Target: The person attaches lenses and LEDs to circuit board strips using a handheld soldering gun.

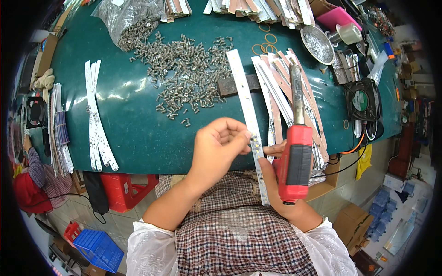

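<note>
A long white LED strip [242, 85] with small yellow chips slants up from my lap over the table's front edge. My left hand [214, 149] is closed, thumb and fingertips pinched at the strip's left edge; a tiny part between them cannot be made out. My right hand [273, 184] holds a soldering gun [295, 156] with a red body, black grip and metal barrel pointing away from me. Its thumb and fingers also grip the strip's lower half. Behind the strip's middle lies a dark metal block [228, 86]. Many small metal connectors [189, 73] are heaped left of it.
More strips [276, 92] lie fanned right of the block, and several cross at the left [95, 124]. A metal dish [317, 44], solder spool [350, 33], rubber bands [270, 39] and black fan [363, 101] stand to the right. A plastic bag [124, 20] spills connectors far left.
</note>
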The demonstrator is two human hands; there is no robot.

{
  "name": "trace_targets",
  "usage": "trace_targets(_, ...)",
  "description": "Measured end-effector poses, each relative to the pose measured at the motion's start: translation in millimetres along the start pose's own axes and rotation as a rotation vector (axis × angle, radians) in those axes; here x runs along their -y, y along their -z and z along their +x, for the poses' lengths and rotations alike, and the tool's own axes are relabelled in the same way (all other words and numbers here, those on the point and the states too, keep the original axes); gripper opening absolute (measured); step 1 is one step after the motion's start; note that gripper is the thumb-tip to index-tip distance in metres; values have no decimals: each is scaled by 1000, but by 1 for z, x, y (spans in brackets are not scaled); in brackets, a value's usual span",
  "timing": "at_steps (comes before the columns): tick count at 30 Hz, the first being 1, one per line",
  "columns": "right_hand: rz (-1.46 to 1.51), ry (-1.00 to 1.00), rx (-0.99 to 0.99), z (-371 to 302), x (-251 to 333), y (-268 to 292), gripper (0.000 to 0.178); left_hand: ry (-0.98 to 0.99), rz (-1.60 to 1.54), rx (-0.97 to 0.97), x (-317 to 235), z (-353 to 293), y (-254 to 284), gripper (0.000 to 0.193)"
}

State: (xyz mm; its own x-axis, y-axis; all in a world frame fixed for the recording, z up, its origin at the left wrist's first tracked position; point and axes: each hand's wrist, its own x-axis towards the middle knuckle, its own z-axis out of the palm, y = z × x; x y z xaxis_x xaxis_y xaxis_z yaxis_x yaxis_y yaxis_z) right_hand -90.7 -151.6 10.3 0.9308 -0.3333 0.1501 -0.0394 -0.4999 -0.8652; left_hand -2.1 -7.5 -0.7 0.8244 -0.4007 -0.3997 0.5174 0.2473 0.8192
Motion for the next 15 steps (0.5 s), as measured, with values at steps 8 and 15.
trace_targets(8,-90,-226,369,-16,27,67,14,-108,611,-216,-1,21,15,11)
trace_targets(15,-58,-205,327,-44,9,67,30,-455,938,-266,-8,17,17,18)
